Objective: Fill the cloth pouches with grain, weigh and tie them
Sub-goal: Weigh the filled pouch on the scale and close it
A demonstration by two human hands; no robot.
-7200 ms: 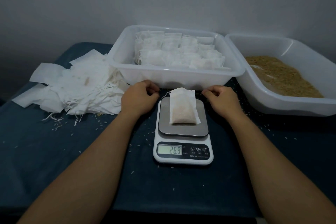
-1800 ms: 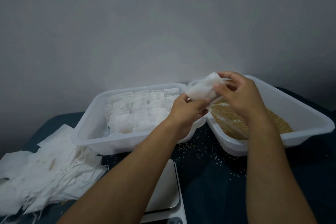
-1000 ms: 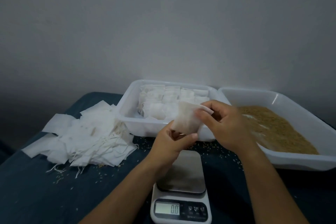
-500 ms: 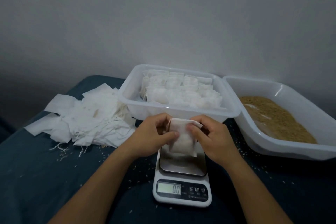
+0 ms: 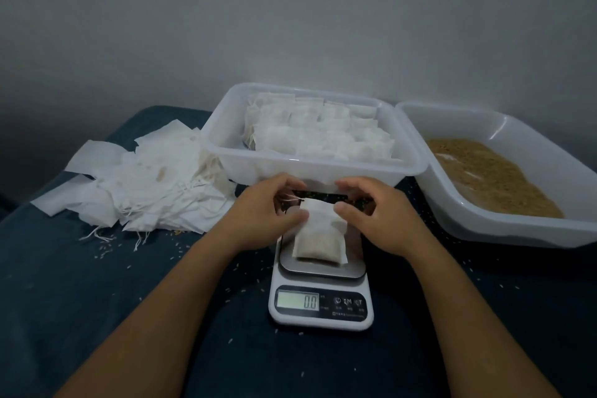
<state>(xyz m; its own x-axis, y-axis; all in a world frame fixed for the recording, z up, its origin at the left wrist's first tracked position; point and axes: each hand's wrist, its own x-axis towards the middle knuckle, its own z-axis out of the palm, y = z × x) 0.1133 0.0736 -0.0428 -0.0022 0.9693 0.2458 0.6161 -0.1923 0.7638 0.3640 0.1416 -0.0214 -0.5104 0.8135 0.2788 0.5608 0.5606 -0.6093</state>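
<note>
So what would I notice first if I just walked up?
Probably the two hands, left and right, holding a little grain-filled pouch on the scale in the middle. Behind it sits a tub packed with pouches, and a tray of brown grain on the right.

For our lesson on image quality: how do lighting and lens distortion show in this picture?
Head view: dim, flat light; the scale display glows and reads 0.0; the pouch looks soft; the wide lens bends the grain tub outward.
</note>
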